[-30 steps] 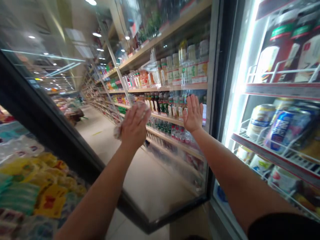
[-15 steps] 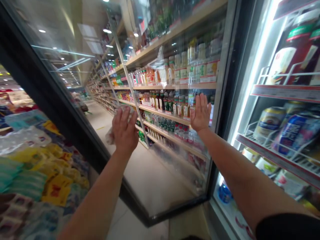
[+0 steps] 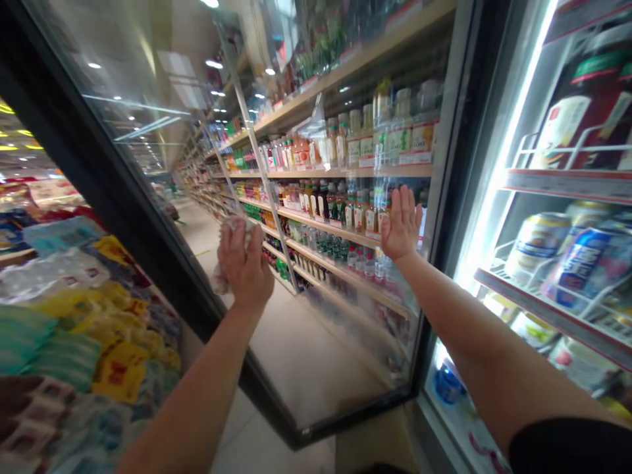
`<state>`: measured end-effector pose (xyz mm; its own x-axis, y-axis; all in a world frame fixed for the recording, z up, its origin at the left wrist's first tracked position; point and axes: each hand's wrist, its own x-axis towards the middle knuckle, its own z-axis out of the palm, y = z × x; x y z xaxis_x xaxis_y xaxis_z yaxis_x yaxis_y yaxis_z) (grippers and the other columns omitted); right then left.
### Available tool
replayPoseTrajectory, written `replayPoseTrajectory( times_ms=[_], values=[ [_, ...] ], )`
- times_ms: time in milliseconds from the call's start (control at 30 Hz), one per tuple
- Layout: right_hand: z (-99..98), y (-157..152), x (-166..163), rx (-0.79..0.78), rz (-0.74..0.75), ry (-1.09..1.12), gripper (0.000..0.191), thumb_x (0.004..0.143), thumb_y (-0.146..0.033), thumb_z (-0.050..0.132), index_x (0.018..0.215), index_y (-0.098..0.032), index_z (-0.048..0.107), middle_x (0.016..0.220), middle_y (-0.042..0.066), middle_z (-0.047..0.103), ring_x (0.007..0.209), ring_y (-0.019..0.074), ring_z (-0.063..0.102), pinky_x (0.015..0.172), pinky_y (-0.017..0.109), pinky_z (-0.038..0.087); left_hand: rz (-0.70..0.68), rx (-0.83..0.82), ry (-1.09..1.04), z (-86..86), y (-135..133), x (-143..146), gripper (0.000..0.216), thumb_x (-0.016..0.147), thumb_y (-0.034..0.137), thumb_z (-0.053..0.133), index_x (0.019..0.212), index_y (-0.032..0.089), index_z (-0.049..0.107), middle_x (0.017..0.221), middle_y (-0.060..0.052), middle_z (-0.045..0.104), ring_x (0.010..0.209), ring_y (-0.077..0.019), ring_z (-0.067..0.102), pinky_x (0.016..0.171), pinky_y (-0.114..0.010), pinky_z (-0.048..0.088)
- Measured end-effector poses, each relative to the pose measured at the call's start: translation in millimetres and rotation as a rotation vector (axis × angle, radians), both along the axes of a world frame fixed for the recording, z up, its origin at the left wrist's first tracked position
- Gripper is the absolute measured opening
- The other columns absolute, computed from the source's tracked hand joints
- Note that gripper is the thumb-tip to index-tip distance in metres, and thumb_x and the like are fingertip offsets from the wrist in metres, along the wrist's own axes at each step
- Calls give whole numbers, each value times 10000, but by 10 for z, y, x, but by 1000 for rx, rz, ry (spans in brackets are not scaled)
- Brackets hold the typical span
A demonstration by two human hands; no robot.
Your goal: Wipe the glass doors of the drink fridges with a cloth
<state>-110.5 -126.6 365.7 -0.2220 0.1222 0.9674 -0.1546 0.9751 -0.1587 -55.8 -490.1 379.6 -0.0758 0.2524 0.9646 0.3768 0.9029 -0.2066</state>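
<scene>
A glass door (image 3: 316, 368) with a dark frame stands swung out from a lit drinks fridge. My left hand (image 3: 244, 263) presses a crumpled pale cloth (image 3: 220, 276) against the pane, near the frame's left side; part of the cloth is hidden under the palm. On the right part of the glass, my right hand (image 3: 402, 227) lies flat with its fingers stretched upward, holding nothing. Bottles on long shelves show in the glass behind both hands.
Right of the door, the fridge's wire shelves (image 3: 553, 289) hold bottles and cans (image 3: 538, 240). At left lies a pile of packaged goods, with yellow packs (image 3: 118, 368) and green-striped packs (image 3: 64, 355). Pale floor shows below the door.
The view has shifted slightly, so door and shelves sit a little further right. My left hand with the cloth has moved slightly on the glass; my right hand stays flat on it.
</scene>
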Motion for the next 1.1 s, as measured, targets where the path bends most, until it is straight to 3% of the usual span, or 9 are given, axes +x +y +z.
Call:
replayPoseTrajectory(
  times_ms=[133,233,367,433,633,800,933,1033,1100],
  values=[
    [10,-19,11,-10,12,-12,669,1029,-376,249,1655,-141,282,1701,168,359,1617,260,240,1293,550,175,-140,-431,-115,-397,232,20,700,968,41,428,1626,278,397,1598,-36,512,1580,-223,302,1323,-417,270],
    [16,-32,24,-11,15,-6,665,1029,-378,245,1642,-127,304,1693,180,372,1612,264,255,1290,548,183,-213,-596,-128,-291,234,-3,713,962,13,432,1607,316,428,1559,9,552,1543,-173,372,1332,-352,242],
    [13,-22,29,-22,22,-15,667,1022,-378,266,1644,-142,307,1695,175,369,1614,268,250,1288,553,182,-156,-169,8,177,195,-60,566,1028,139,455,1578,269,475,1657,-36,425,1603,-236,252,1338,-485,239],
    [13,-9,32,-22,33,-28,674,1017,-380,277,1649,-147,298,1699,172,362,1618,272,238,1287,560,180,-124,26,1,265,276,-69,519,1054,201,429,1569,223,488,1696,-65,357,1621,-280,189,1336,-542,215],
    [19,-7,52,-15,35,-22,675,1022,-382,261,1645,-127,310,1691,179,375,1613,276,253,1291,562,175,-197,-376,-147,95,581,-24,595,1013,91,406,1564,304,478,1632,-10,469,1592,-213,288,1319,-474,279],
    [-6,26,14,-17,44,-17,677,1019,-390,259,1645,-136,309,1696,174,363,1611,279,255,1285,579,191,-133,-30,-105,367,470,-28,585,1038,187,390,1610,309,408,1748,-33,228,1634,-270,135,1306,-588,243],
    [61,34,112,-58,99,-21,679,990,-377,333,1621,-124,339,1683,183,375,1598,309,276,1273,599,229,-124,52,-226,516,430,0,578,1072,430,384,1641,336,344,1749,-32,225,1642,-292,56,1312,-638,145],
    [218,-215,377,-80,185,4,700,956,-350,442,1614,-133,346,1669,187,385,1569,349,314,1241,619,299,-206,99,-337,519,480,12,668,1096,567,214,1700,296,126,1763,-58,165,1642,-272,-1,1320,-614,98],
    [335,-551,585,46,311,5,703,959,-293,459,1637,-169,317,1670,159,394,1549,338,351,1240,600,323,-262,140,-392,507,565,9,671,1100,571,87,1701,294,-20,1775,-54,96,1637,-237,-42,1327,-569,98]
  ],
)
